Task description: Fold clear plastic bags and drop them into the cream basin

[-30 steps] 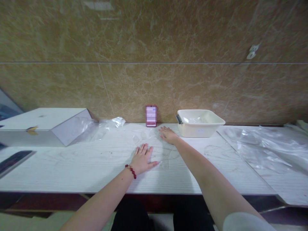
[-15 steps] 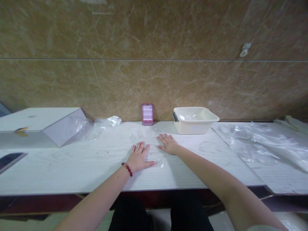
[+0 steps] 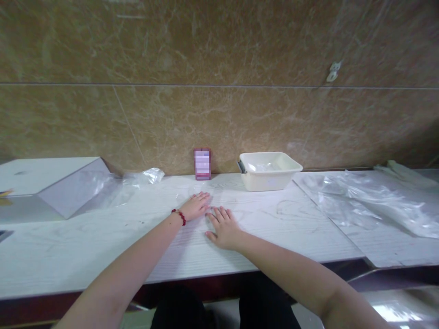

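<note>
My left hand (image 3: 195, 205), with a red bead bracelet at the wrist, lies flat with fingers stretched on the white table (image 3: 103, 233). My right hand (image 3: 222, 226) lies flat just beside it, nearer to me, fingers spread. Both press on a thin clear plastic sheet (image 3: 192, 194) that is hard to see against the table. Neither hand grips anything.
A small pink box (image 3: 202, 163) stands against the marble wall. A cream plastic basin (image 3: 269, 170) sits right of it. A white cardboard box (image 3: 51, 183) and crumpled clear plastic (image 3: 144, 176) lie at the left. Large clear plastic sheets (image 3: 363, 201) cover the right side.
My left hand slid away from me toward the wall; my right hand drew back toward me and leftward. The hands now lie close together. The camera view shifted rightward.
</note>
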A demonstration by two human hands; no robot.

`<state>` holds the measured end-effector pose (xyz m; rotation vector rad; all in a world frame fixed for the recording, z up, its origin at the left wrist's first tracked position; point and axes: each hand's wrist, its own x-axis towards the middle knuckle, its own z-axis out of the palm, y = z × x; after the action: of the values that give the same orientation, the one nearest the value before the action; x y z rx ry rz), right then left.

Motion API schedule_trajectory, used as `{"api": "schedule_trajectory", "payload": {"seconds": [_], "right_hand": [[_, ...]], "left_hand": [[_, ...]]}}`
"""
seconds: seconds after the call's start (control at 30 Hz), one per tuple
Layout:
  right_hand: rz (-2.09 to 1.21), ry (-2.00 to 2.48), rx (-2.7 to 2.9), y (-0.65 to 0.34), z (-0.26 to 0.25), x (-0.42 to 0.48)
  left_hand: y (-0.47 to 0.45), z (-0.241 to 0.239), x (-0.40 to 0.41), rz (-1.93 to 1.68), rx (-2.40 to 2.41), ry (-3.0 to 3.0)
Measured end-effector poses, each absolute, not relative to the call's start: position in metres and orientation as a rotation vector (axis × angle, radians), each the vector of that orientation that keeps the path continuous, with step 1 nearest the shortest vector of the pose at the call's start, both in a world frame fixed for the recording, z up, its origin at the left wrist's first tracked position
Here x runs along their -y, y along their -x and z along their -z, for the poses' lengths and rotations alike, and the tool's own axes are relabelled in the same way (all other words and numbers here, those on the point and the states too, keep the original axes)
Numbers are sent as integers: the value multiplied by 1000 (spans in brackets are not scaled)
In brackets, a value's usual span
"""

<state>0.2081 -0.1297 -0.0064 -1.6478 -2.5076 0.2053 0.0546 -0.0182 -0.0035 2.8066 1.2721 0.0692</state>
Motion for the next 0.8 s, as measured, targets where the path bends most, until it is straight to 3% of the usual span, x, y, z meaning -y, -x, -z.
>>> {"api": "schedule_trajectory", "payload": {"seconds": [0.47,0.8], "right_hand": [[-227,1653,2394,-217,-2,127],[-328,2126,2140,-284,-32,47]], "left_hand": [[-41,-2,-25,8,-1498,-2748],[-25,-5,55,12,-1366,-2750]]}}
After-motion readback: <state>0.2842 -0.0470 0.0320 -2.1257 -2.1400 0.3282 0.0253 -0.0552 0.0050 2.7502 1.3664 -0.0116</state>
